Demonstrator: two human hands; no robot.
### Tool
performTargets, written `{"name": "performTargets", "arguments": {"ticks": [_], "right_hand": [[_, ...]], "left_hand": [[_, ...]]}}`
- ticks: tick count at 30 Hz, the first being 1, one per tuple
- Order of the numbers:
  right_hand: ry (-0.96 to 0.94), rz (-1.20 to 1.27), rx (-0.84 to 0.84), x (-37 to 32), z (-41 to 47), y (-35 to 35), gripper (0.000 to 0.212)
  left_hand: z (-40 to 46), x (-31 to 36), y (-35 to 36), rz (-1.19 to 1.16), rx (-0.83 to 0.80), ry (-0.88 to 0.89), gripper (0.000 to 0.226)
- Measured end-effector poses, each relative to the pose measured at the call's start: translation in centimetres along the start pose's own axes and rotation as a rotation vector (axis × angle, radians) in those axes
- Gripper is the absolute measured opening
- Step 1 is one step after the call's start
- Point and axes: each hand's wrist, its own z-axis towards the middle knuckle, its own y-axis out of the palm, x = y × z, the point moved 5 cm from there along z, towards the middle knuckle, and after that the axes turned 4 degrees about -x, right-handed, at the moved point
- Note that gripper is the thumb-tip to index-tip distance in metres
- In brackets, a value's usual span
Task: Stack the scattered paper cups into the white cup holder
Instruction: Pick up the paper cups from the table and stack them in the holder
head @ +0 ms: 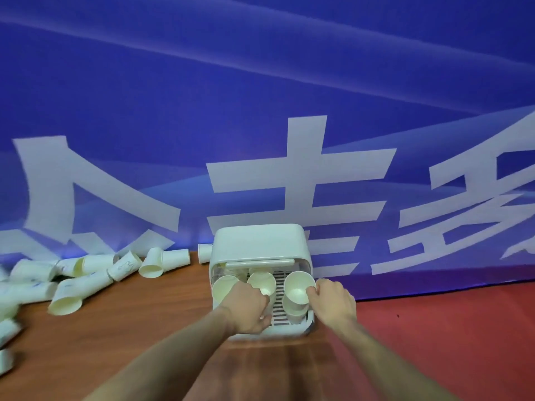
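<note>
The holder (262, 241) contains three cup stacks. The left hand (246, 306) pinches the middle stack (262, 282); the right hand (333, 299) pinches the 3 o'clock stack (298, 287).

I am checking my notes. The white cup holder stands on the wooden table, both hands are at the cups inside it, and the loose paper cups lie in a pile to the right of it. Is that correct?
Not quite. The head view shows the loose paper cups piled to the left of the cup holder, not the right. The rest holds: the holder stands on the wooden table, and the left hand and right hand are at cups inside it.
</note>
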Motion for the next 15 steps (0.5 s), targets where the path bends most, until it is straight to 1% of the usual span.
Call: {"name": "performTargets", "arguments": {"ticks": [5,9,15], "right_hand": [[0.006,-0.035,-0.045,-0.4,1.5,2.3,0.03],[0.056,-0.069,-0.102,0.0,2.5,4.4,0.033],[0.12,-0.091,-0.171,0.4,2.8,6.3,0.035]], "left_hand": [[-1.4,-0.4,3.4,0.001,-0.044,0.029,0.042],[-2.6,-0.9,5.2,-0.037,-0.105,-0.025,0.043],[-4.0,-1.8,6.7,-0.051,-0.162,-0.087,0.037]]}}
